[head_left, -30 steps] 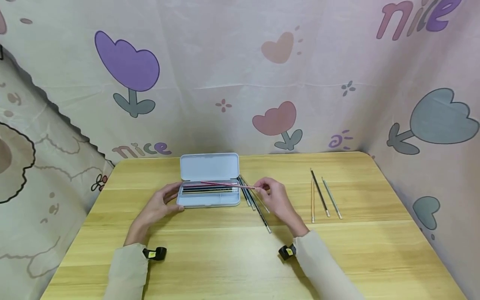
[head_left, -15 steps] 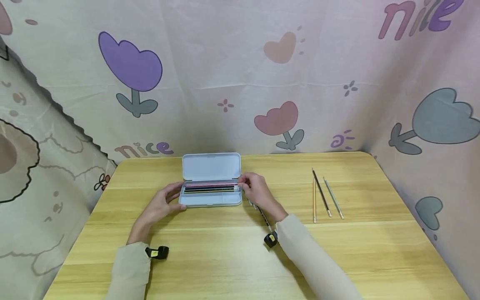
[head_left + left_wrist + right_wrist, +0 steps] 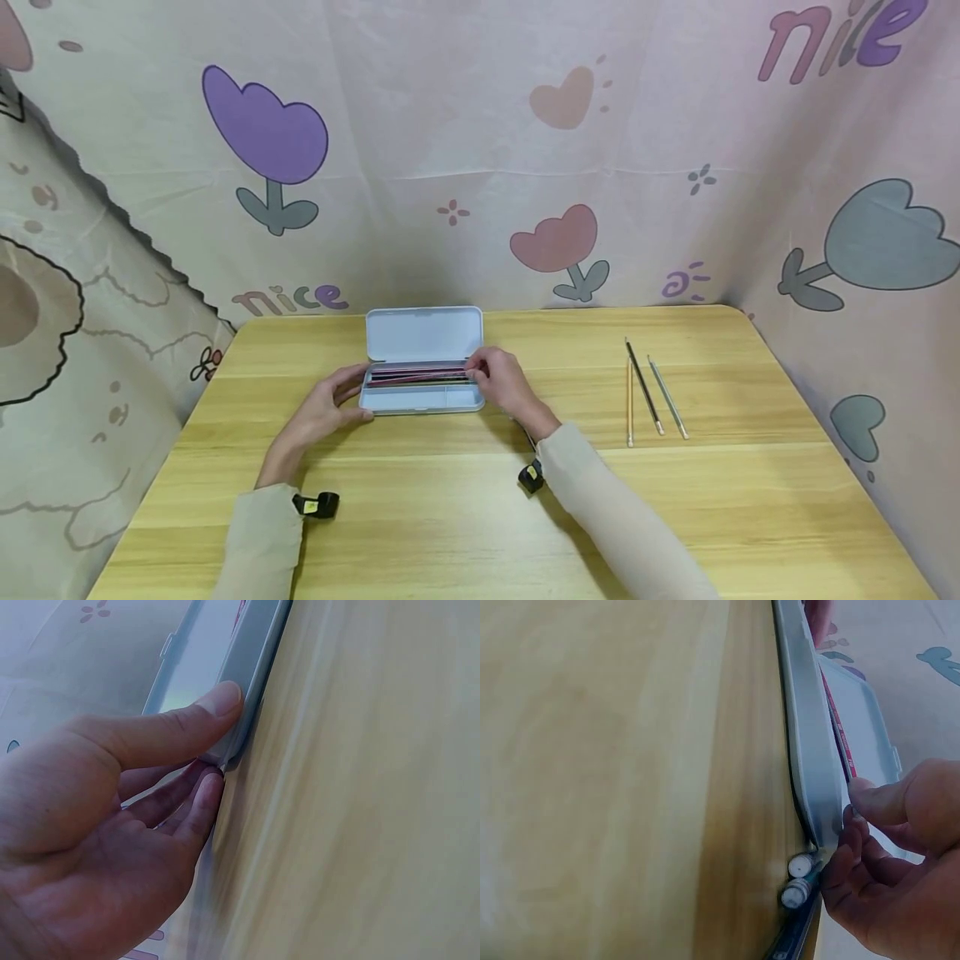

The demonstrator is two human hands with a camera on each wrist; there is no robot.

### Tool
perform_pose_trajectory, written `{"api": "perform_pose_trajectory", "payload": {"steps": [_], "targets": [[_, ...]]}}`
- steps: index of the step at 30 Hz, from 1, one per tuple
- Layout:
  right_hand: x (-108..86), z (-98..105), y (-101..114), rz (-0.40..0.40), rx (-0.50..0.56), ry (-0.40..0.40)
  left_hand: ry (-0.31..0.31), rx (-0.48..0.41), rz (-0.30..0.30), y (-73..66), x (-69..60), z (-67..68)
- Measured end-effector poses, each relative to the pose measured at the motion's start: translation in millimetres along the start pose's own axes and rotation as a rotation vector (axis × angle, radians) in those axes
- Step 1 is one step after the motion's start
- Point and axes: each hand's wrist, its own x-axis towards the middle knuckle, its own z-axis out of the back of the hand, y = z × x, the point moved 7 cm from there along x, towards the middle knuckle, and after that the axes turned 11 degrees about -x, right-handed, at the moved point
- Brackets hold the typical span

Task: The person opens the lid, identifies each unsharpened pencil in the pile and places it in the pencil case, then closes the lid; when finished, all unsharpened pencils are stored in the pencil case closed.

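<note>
A light blue pencil case [image 3: 401,401] lies with its lid [image 3: 424,335] raised, several pencils in its rear compartment. My left hand [image 3: 322,407] grips the case's left end; in the left wrist view the thumb presses the outer wall and the fingers curl behind the corner. At the right end, my right hand [image 3: 506,387] pinches a red pencil [image 3: 838,724] between thumb and fingertips. This pencil lies slightly slanted over the others in the case. Under the right hand, pencils with white ends [image 3: 801,866] rest on the table against the case, mostly hidden in the head view.
On the right of the wooden table [image 3: 435,517] lie a yellow pencil [image 3: 629,408], a black pencil [image 3: 644,387] and a grey-green pencil [image 3: 667,398]. A patterned cloth [image 3: 420,125] hangs behind the table's back edge.
My right hand has moved left, bringing the red pencil from above the case's right edge down into the rear compartment. The left hand stays at the left end.
</note>
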Motion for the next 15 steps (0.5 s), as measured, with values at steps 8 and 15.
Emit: {"api": "perform_pose_trajectory", "payload": {"steps": [8, 15], "targets": [[-0.6, -1.2, 2.8, 0.011, -0.016, 0.006, 0.002, -0.003, -0.008, -1.1, 0.0, -0.1], [-2.7, 0.2, 2.6, -0.004, 0.008, 0.01, 0.0, -0.009, -0.001, -1.5, 0.0, 0.4]]}}
